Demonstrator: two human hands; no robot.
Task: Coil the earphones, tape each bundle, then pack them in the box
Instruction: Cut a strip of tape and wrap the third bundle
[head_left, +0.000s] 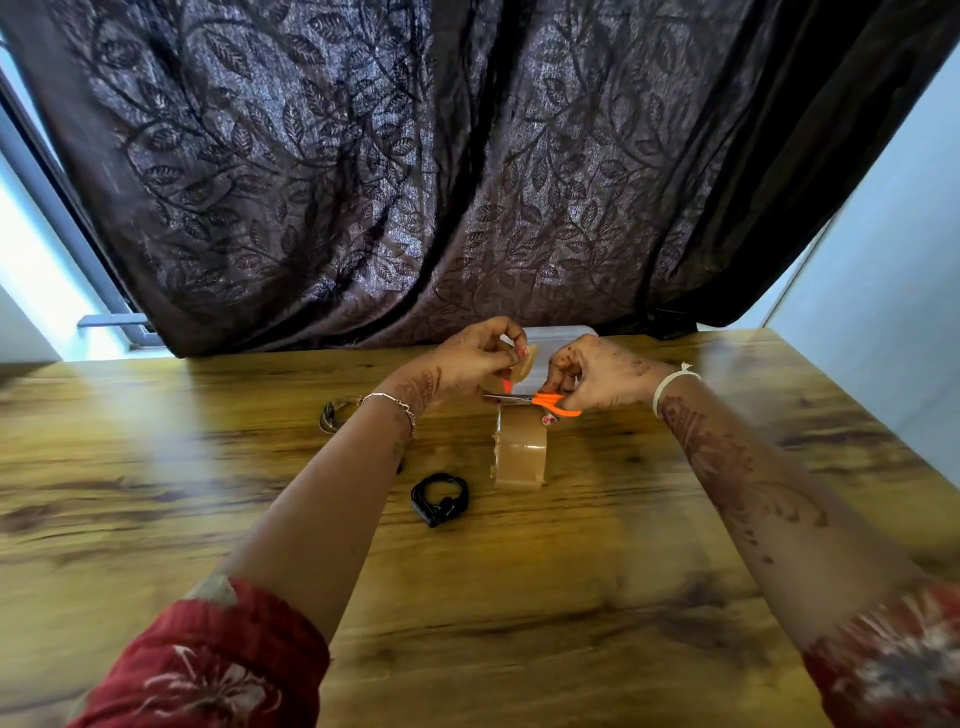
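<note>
- One camera only, worn on the person's head, facing forward and tilted down over the wooden table (519, 597).
- The lens is near the body: both red sleeves (208, 670) fill the bottom corners, while the left hand (470, 358) and right hand (597, 376) meet farther out, mid-frame.
- The wide-angle lens bows the table's sides; the dark curtain (467, 156) behind fills the upper half.

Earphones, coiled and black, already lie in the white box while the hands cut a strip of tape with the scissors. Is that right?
Not in the box. The head view shows the coiled black earphones lying on the table, near the tape roll; the white box stands farther back. The rest holds.
</note>
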